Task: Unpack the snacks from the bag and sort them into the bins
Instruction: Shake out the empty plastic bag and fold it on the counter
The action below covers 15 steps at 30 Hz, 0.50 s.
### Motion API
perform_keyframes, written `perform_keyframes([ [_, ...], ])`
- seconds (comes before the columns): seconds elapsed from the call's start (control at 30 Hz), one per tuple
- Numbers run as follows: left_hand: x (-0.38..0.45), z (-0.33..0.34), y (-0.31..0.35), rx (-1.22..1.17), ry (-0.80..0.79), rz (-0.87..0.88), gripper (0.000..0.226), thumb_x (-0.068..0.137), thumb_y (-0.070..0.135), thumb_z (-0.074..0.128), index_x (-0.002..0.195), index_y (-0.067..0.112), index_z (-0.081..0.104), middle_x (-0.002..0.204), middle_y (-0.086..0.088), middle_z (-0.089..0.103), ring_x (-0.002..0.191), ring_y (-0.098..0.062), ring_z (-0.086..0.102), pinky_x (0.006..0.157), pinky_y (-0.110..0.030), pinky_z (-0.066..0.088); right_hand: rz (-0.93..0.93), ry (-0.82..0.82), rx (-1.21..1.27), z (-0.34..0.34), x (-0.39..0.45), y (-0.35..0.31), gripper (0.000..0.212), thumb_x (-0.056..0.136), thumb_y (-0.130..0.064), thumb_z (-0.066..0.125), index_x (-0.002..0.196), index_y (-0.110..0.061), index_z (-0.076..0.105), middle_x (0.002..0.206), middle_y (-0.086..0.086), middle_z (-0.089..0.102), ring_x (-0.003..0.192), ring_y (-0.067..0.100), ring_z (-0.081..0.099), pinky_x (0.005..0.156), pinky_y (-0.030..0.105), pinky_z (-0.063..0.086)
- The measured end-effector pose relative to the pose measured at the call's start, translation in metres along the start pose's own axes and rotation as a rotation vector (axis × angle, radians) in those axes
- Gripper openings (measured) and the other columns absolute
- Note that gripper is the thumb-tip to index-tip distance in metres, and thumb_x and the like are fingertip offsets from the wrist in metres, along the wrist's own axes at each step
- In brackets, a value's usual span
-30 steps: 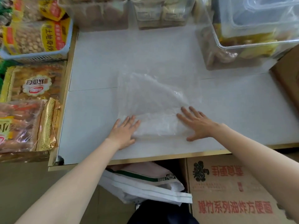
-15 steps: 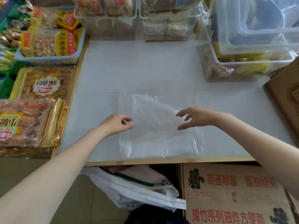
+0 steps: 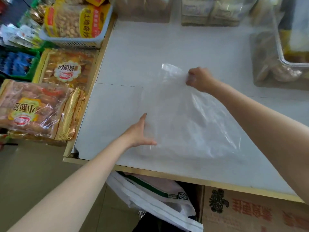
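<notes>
Head view: right hand (image 3: 199, 79) grip pinches bag (image 3: 189, 121) far corner; left hand (image 3: 140, 131) spread flat at its near-left edge on counter (image 3: 133, 52).

Clear plastic bag (image 3: 187, 118) – looks empty, lying mostly flat and crinkled on the white worktop (image 3: 133, 52), its far corner lifted. Clear bins (image 3: 280, 52) with snacks stand at the worktop's far right and along the back edge – well apart from the bag.
</notes>
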State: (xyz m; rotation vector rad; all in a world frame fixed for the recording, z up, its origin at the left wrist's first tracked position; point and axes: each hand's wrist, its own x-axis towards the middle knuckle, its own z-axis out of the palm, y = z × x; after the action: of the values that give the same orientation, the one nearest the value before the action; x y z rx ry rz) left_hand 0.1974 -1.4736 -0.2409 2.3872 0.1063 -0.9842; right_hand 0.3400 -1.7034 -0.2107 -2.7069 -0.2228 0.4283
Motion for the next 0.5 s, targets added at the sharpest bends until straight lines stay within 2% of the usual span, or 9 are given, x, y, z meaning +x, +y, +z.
perform_keyframes([
  [0.03, 0.0, -0.001, 0.0, -0.002, -0.006, 0.0, 0.121, 0.069, 0.035, 0.081, 0.15, 0.019, -0.008, 0.15, -0.012, 0.033, 0.137, -0.024, 0.035, 0.107, -0.026, 0.028, 0.024, -0.023, -0.055, 0.001, 0.008, 0.001, 0.008, 0.09, -0.014, 0.054, 0.088, -0.009, 0.06, 0.115, 0.022, 0.051, 0.107, 0.037, 0.051, 0.093, 0.038, 0.04],
  [0.1, 0.003, -0.004, -0.003, 0.033, 0.01, 0.003, 0.122, 0.069, 0.038, 0.081, 0.15, 0.019, -0.009, 0.149, -0.01, 0.035, 0.135, -0.027, 0.036, 0.11, -0.032, 0.03, 0.07, -0.142, -0.193, 0.012, 0.022, 0.003, 0.027, 0.093, -0.015, 0.05, 0.118, -0.005, 0.056, 0.127, 0.021, 0.042, 0.114, 0.041, 0.048, 0.099, 0.041, 0.035],
  [0.2, -0.001, -0.007, -0.002, 0.396, 0.239, 0.085, 0.111, 0.075, 0.05, 0.069, 0.15, 0.019, -0.006, 0.15, -0.005, 0.028, 0.135, -0.025, 0.03, 0.113, -0.037, 0.021, 0.097, -0.116, -0.31, 0.034, 0.029, 0.005, 0.028, 0.095, -0.015, 0.042, 0.121, -0.008, 0.051, 0.127, 0.017, 0.042, 0.115, 0.038, 0.047, 0.103, 0.045, 0.029],
  [0.27, -0.001, 0.002, 0.002, 0.652, 0.451, 0.296, 0.098, 0.078, 0.057, 0.057, 0.151, 0.024, 0.0, 0.154, -0.008, 0.019, 0.14, -0.029, 0.023, 0.113, -0.043, 0.018, 0.078, -0.041, -0.374, 0.04, 0.03, 0.005, 0.03, 0.096, -0.016, 0.041, 0.124, -0.008, 0.048, 0.129, 0.016, 0.042, 0.118, 0.036, 0.045, 0.106, 0.047, 0.023],
  [0.3, 0.0, 0.008, 0.008, 0.694, 0.457, 0.413, 0.092, 0.079, 0.059, 0.051, 0.15, 0.027, 0.002, 0.157, -0.01, 0.014, 0.142, -0.032, 0.02, 0.112, -0.048, 0.018, 0.059, -0.006, -0.389, 0.041, 0.029, 0.005, 0.032, 0.096, -0.015, 0.043, 0.127, -0.008, 0.045, 0.132, 0.016, 0.04, 0.121, 0.036, 0.042, 0.108, 0.049, 0.019],
  [0.37, 0.008, 0.022, 0.018, 0.787, 0.261, 0.514, 0.081, 0.088, 0.06, 0.039, 0.148, 0.034, -0.008, 0.157, -0.006, -0.014, 0.145, -0.034, -0.008, 0.114, -0.053, 0.002, -0.002, 0.089, -0.357, 0.035, 0.02, 0.0, 0.042, 0.094, -0.012, 0.048, 0.134, -0.008, 0.04, 0.142, 0.017, 0.032, 0.129, 0.036, 0.034, 0.112, 0.051, 0.012],
  [0.4, 0.014, 0.028, 0.019, 0.81, 0.123, 0.45, 0.077, 0.091, 0.059, 0.036, 0.148, 0.035, -0.012, 0.155, -0.005, -0.025, 0.142, -0.034, -0.021, 0.113, -0.053, -0.007, -0.049, 0.139, -0.314, 0.03, 0.01, -0.005, 0.046, 0.092, -0.011, 0.051, 0.137, -0.008, 0.038, 0.145, 0.017, 0.028, 0.133, 0.035, 0.029, 0.113, 0.051, 0.01],
  [0.43, 0.019, 0.032, 0.02, 0.806, 0.033, 0.374, 0.076, 0.092, 0.058, 0.036, 0.148, 0.035, -0.011, 0.153, -0.005, -0.029, 0.139, -0.035, -0.027, 0.112, -0.053, -0.012, -0.096, 0.153, -0.269, 0.026, -0.004, -0.008, 0.049, 0.091, -0.012, 0.052, 0.138, -0.01, 0.037, 0.148, 0.016, 0.026, 0.136, 0.034, 0.025, 0.113, 0.05, 0.01],
  [0.5, 0.025, 0.036, 0.021, 0.804, -0.011, 0.292, 0.078, 0.092, 0.059, 0.038, 0.149, 0.033, -0.01, 0.153, -0.009, -0.028, 0.138, -0.036, -0.028, 0.111, -0.054, -0.013, -0.192, 0.069, -0.218, 0.03, -0.049, -0.01, 0.049, 0.093, -0.023, 0.052, 0.139, -0.015, 0.038, 0.151, 0.013, 0.024, 0.138, 0.034, 0.022, 0.114, 0.049, 0.011],
])
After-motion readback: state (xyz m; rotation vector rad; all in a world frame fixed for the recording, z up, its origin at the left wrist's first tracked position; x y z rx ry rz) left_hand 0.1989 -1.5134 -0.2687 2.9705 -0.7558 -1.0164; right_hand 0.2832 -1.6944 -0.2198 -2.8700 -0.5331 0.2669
